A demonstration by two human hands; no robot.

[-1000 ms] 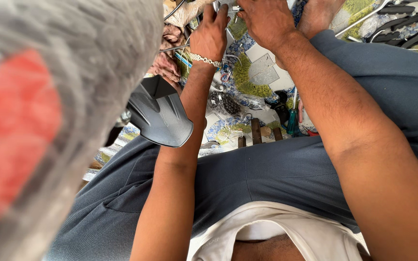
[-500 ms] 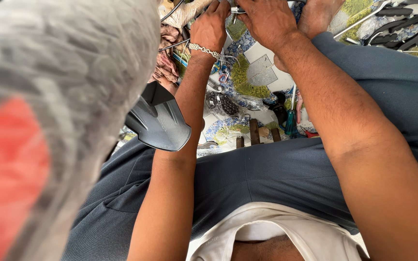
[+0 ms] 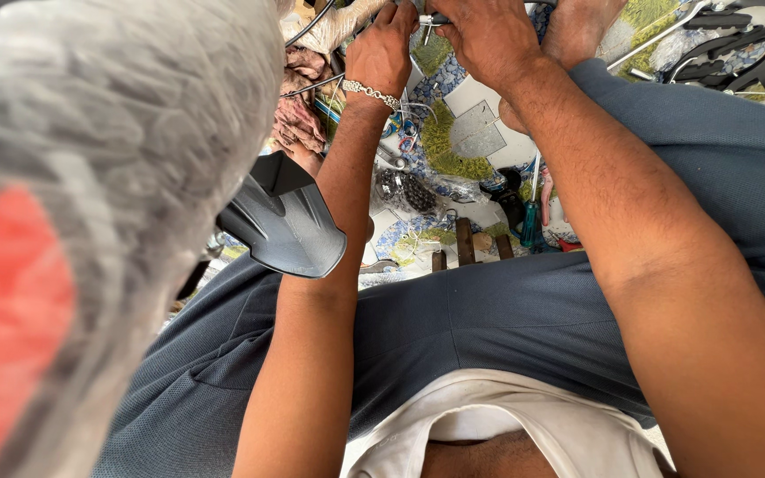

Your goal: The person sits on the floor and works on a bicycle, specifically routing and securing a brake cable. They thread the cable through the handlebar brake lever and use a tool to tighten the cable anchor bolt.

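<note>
Up at the top edge we've got both hands on 1 small metal part (image 3: 429, 19). Our left hand (image 3: 384, 53), silver bracelet (image 3: 370, 92) on the wrist, has its fingers curled and pinching that part from the left; our right hand (image 3: 489, 40) closes on it from the right. Below, a dark plastic fender (image 3: 285, 226) sits beside the left forearm, and a green-handled screwdriver (image 3: 530, 221) lies on the patterned floor (image 3: 475, 133).

Both arms extend forward over the lap (image 3: 489, 319). The left hand (image 3: 384, 55) and right hand (image 3: 489, 37) meet just beyond the knees, fingers curled closed, knuckles up. Right forearm crosses the right thigh.
</note>
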